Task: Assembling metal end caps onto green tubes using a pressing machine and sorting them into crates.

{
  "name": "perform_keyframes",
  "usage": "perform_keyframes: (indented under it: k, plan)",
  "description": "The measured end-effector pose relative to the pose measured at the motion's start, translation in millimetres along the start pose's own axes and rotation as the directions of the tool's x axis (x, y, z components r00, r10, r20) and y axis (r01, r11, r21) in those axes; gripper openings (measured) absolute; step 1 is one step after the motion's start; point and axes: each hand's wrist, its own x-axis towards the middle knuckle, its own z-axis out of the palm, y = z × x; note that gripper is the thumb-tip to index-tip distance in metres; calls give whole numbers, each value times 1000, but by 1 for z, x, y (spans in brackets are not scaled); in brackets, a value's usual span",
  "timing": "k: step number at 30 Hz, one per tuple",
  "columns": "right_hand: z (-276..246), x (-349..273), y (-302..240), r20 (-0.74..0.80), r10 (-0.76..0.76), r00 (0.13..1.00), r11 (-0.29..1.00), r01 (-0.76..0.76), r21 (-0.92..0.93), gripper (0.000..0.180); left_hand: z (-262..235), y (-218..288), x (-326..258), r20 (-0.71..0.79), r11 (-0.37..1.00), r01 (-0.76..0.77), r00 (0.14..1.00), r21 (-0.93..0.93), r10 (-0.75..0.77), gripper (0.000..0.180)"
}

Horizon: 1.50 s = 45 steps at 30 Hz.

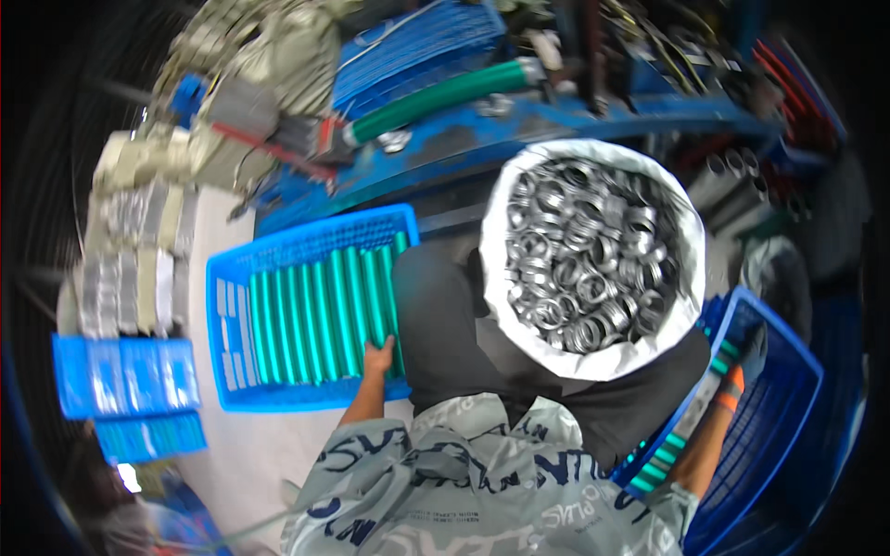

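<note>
My left hand (pixel 378 357) is at the near end of a row of shiny green tubes (pixel 311 315) lying side by side in a light blue plastic basket (pixel 306 400). Its fingers close around the end of one tube near the basket's right side. My right hand (pixel 753 352), seemingly in a dark glove with an orange cuff, reaches into a darker blue basket (pixel 788 408) on my right. More green tubes (pixel 660 459) lie in that basket beside my forearm. Blur and shadow hide the right fingers. Between my knees stands a white sack (pixel 601 366) full of metal rings (pixel 589 259).
Ahead runs a blue workbench (pixel 426 176) with a green tube (pixel 445 97) clamped or resting across it. Behind it stands a blue crate (pixel 408 56). Wrapped bundles (pixel 130 287) and blue packs (pixel 125 378) are stacked on the left. Grey pipes (pixel 732 171) lie at right.
</note>
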Motion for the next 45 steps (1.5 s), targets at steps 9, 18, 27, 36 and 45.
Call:
perform_keyframes:
  k: [9, 18, 27, 36, 45]
  plan:
    - [295, -267, -189, 783, -168, 599, 916, 389, -101, 39, 73, -57, 13, 86, 933, 197, 980, -302, -179, 51]
    - [401, -442, -106, 991, 10, 137, 523, 843, -122, 45, 32, -61, 45, 338, 995, 27, 939, 101, -60, 47]
    - [378, -412, -132, 863, -212, 459, 531, 795, -292, 41, -87, 19, 14, 49, 425, -40, 979, -904, 197, 64]
    - [334, -389, -70, 809, -166, 563, 551, 734, -397, 14, -209, 206, -86, -402, 526, -559, 828, -641, 391, 64]
    - [309, -378, -79, 694, -273, 666, 779, 577, -247, 39, -198, 265, -136, -443, 463, -821, 570, -334, 692, 71]
